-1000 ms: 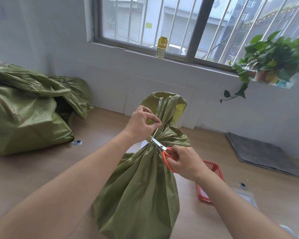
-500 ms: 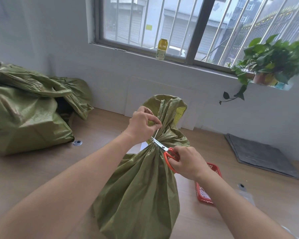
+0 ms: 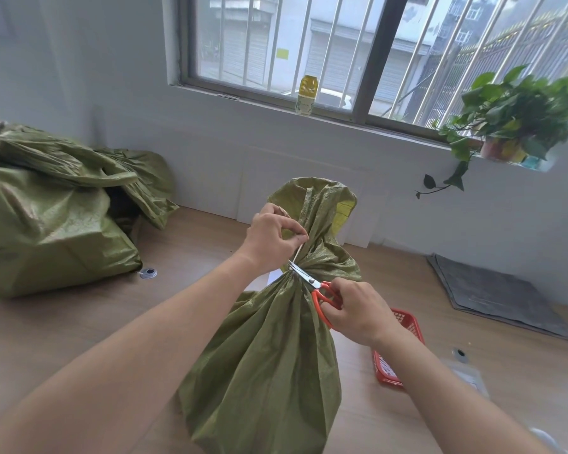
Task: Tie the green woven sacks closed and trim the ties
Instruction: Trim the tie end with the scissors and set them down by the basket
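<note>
A green woven sack (image 3: pixel 269 362) stands upright in front of me, its neck gathered and bound. My left hand (image 3: pixel 271 239) pinches the thin white tie (image 3: pixel 296 255) and holds it taut, up and away from the neck. My right hand (image 3: pixel 353 311) grips red-handled scissors (image 3: pixel 315 286); their steel blades lie against the sack's neck at the base of the tie. Two more green sacks (image 3: pixel 46 217) lie slumped on the floor at the left, mouths loose.
A red plastic basket (image 3: pixel 404 352) sits on the wooden floor just right of the sack, behind my right forearm. A grey mat (image 3: pixel 499 293) lies at the far right. On the window sill stand a yellow bottle (image 3: pixel 308 95) and a potted plant (image 3: pixel 512 122).
Hands, scissors and sack keep nearly the same pose. The scissor blades look a little more closed on the tie; the view has shifted slightly.
</note>
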